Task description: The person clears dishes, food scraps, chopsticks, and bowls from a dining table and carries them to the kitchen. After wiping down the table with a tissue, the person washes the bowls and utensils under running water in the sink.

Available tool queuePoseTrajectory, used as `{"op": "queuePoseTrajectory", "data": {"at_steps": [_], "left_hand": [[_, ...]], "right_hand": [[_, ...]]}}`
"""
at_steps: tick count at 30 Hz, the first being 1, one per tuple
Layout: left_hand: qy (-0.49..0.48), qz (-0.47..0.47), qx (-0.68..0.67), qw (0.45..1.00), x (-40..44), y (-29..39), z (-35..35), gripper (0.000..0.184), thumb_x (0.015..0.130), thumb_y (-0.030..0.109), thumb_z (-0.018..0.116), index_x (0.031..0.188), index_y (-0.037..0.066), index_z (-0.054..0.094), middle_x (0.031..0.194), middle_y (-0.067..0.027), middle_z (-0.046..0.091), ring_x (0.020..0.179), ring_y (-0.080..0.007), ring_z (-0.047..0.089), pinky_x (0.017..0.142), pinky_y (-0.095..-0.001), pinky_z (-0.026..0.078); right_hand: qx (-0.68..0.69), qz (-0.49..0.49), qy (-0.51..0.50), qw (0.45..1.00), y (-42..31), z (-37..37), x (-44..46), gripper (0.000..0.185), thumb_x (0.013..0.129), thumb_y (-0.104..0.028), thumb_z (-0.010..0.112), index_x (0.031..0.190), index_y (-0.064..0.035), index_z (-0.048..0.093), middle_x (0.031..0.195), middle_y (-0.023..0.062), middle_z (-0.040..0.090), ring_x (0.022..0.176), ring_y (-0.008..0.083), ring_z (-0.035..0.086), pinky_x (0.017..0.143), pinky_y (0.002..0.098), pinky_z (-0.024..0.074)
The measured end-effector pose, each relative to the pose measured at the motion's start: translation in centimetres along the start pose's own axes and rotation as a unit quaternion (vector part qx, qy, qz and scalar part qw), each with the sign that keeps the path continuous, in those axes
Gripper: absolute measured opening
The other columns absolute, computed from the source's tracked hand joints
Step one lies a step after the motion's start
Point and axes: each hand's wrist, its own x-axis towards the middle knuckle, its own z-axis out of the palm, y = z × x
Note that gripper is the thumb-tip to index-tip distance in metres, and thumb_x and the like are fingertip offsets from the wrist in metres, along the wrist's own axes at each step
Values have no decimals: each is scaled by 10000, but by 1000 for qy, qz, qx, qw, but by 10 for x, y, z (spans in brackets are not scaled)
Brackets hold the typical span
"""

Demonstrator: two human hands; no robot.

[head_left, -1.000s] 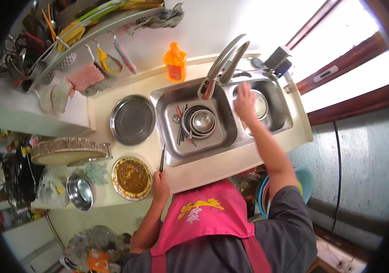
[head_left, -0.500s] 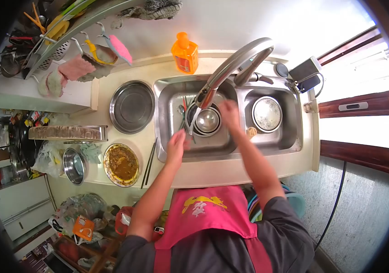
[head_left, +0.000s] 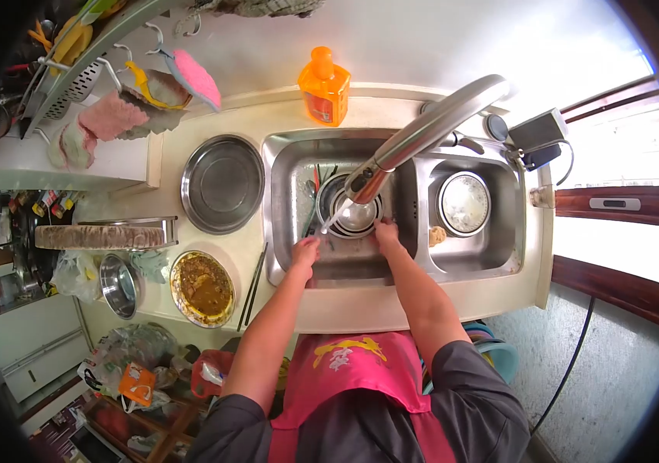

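Observation:
Nested metal bowls [head_left: 356, 217] sit in the left basin under the tap [head_left: 372, 179], and a thin stream of water falls at their left side. My right hand [head_left: 385, 234] is at the right edge of the bowls, its fingers closed on a rim. Left of the bowls and a little nearer me, my left hand [head_left: 306, 253] is held over the basin with its fingers curled together. What it holds, if anything, cannot be made out. Several utensils [head_left: 311, 193] lie along the basin's left side, partly hidden by the bowls.
The right basin [head_left: 468, 253] holds a round metal dish [head_left: 464, 202] and a brown scrubber [head_left: 437, 234]. On the counter are an orange bottle [head_left: 325, 89], a round metal pan [head_left: 223, 185], a plate of brown food [head_left: 203, 288], chopsticks [head_left: 252, 284] and a metal bowl [head_left: 119, 285].
My right hand has come down from above the bowls to their near right edge. My left hand has drawn slightly nearer me, away from the water. The camera view has shifted a little.

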Motion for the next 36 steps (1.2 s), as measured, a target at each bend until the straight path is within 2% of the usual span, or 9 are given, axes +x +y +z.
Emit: {"op": "queuePoseTrajectory", "data": {"at_steps": [4,9,12,15,18,27,30,34,36], "left_hand": [[-46,-8,-76,996,22,-6,8,444,851,220,728,1201,24,537,985,-86,619,841,-209,611,691,-337,547],[-29,8,-138,990,-9,26,25,284,853,178,709,1044,33,557,916,-94,613,800,-208,633,692,-376,572],[23,75,62,995,-26,46,27,223,844,185,682,941,17,572,982,-136,615,850,-287,650,738,-417,565],[83,201,359,908,-30,60,27,244,825,205,656,904,-12,577,1039,-198,608,884,-389,635,786,-464,547],[141,269,414,858,-49,72,34,246,789,223,676,838,5,573,978,-250,600,902,-441,611,810,-464,526],[124,385,359,841,-50,82,29,310,814,293,715,831,18,573,1047,-227,580,1013,-404,572,830,-481,504],[142,492,341,788,-56,81,19,404,822,378,738,849,13,567,958,-181,603,846,-325,630,685,-438,538],[102,308,199,925,-66,62,-3,458,852,422,713,923,5,539,876,-147,606,629,-242,642,515,-369,542],[30,99,66,992,-116,86,-15,475,859,416,704,961,-12,527,916,-175,604,627,-251,645,517,-388,551]], "right_hand": [[114,0,-38,993,-35,19,-64,361,928,-170,630,1239,-35,506,969,70,631,718,170,617,558,307,522],[96,73,-13,993,-45,45,-90,78,870,-41,639,872,5,576,675,80,583,527,182,565,446,306,494],[144,181,-61,971,-30,45,-93,80,879,-47,632,855,-9,567,636,74,575,495,184,560,439,327,495],[177,256,-218,925,-14,34,-90,57,900,-59,614,872,-42,567,624,54,557,525,181,575,462,331,511],[161,303,-236,909,-16,37,-98,55,929,-91,587,884,-73,561,627,42,550,547,164,568,481,321,515],[266,255,-230,901,-19,49,-116,172,948,-132,555,790,-91,501,568,-6,472,459,125,460,388,256,398],[268,261,-159,914,-36,29,-106,216,948,-142,554,748,-101,483,562,-11,461,435,122,432,376,255,383],[126,190,-151,962,-65,7,-135,153,895,-61,587,760,-22,525,589,44,508,466,171,550,400,317,492],[95,156,-132,974,-80,1,-162,106,866,-27,590,798,28,531,616,75,530,521,219,617,438,353,546]]}}
